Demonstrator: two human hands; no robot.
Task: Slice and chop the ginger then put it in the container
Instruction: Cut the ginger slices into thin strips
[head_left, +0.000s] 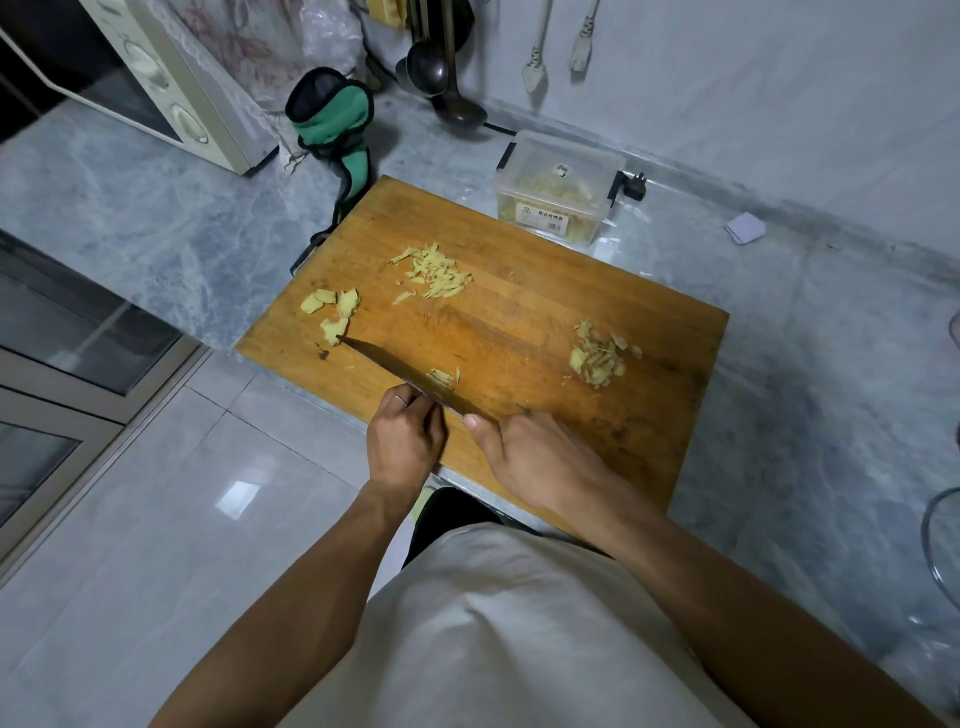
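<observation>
R hand (524, 457) grips the knife (410, 382) handle, thumb along the blade; L hand (402, 441) has its fingers curled at the blade's side over small ginger bits (442, 378). Wooden board (519, 312) on grey marble counter (156, 208), w/ ginger slices (332, 309) by the knife tip, shreds (436, 270) and peelings (600, 356). Clear lidded container (558, 187) behind the board holds chopped ginger. Microwave (156, 78) far left.

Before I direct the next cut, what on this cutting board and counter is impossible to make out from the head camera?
- Knife handle: hidden inside the right hand.
- Left hand fingertips: curled out of sight behind the blade, so what they pin is unclear.
- Container fill level: blurred by its cloudy wall and lid; label print too small.
- Glass rim: cut off by the right frame edge.
</observation>
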